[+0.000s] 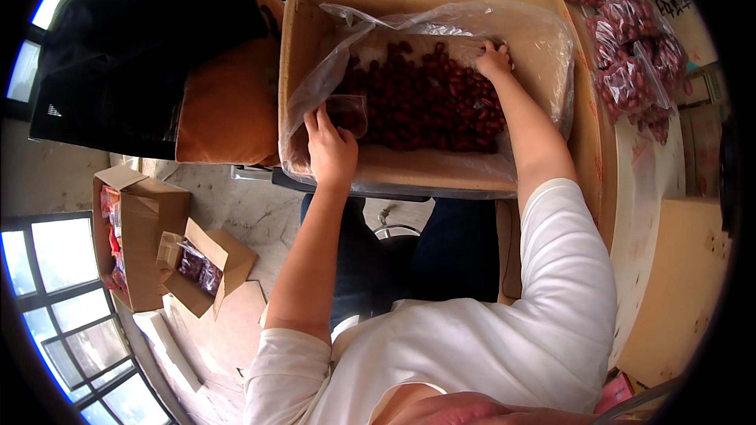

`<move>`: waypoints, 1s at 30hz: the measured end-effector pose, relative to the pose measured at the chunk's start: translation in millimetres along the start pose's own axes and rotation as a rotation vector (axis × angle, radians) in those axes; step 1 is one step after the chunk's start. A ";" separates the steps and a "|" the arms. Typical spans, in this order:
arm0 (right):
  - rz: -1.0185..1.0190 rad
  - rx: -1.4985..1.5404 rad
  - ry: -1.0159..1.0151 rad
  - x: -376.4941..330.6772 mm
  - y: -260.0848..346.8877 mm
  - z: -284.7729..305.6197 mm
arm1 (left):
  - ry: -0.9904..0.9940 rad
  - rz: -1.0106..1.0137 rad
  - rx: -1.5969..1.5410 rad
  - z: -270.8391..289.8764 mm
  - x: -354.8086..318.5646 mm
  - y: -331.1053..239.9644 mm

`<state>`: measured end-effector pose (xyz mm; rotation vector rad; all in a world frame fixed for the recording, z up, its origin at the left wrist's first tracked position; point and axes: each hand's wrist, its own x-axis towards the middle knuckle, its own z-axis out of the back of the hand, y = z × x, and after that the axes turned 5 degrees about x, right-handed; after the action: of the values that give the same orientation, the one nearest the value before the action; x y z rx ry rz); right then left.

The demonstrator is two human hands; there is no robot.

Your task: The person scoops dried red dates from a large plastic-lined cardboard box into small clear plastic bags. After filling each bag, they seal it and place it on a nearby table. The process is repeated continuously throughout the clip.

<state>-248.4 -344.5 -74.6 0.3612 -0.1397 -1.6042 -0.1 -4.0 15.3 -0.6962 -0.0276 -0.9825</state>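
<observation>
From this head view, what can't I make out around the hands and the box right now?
- Right hand: fingertips buried among the red dried fruit; whether it grips any is hidden.
- Small clear bag at the left hand: how full it is can't be read through the glare.
- Cardboard box: its depth is masked by the plastic liner.
- Filled packets, upper right: too small and warped at the rim to count.
</observation>
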 end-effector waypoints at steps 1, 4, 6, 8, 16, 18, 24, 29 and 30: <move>0.019 0.003 0.004 2.7 -1.3 -0.4 | -0.006 0.003 0.006 -0.4 -0.5 0.3; 0.052 -0.064 0.026 5.0 3.5 0.0 | -0.024 0.002 0.010 -1.8 -1.5 1.8; 0.080 -0.098 0.042 6.3 4.6 -1.5 | -0.033 -0.011 -0.005 -0.8 0.0 0.9; 0.118 -0.104 0.053 13.2 0.8 -0.5 | -0.023 -0.006 -0.003 0.1 -0.1 -0.4; -0.032 0.231 0.455 27.1 12.1 28.7 | -0.018 -0.009 -0.013 -2.7 -0.1 1.9; 0.289 -0.076 0.212 37.2 2.3 27.4 | -0.006 0.019 -0.013 -1.4 -0.2 2.1; 0.386 -0.009 0.184 53.5 -16.2 -1.3 | -0.004 0.031 -0.031 -1.9 0.9 2.5; 0.365 -0.012 0.289 59.6 -27.2 -11.7 | -0.012 0.039 -0.059 -1.7 -0.1 -0.8; 0.353 0.010 0.320 60.1 -26.3 -8.5 | -0.022 0.032 -0.056 -1.7 0.1 -0.1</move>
<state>-272.4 -401.0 -99.4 0.5631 0.0332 -1.1815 -0.6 -5.0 14.0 -0.7567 -0.0084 -0.9476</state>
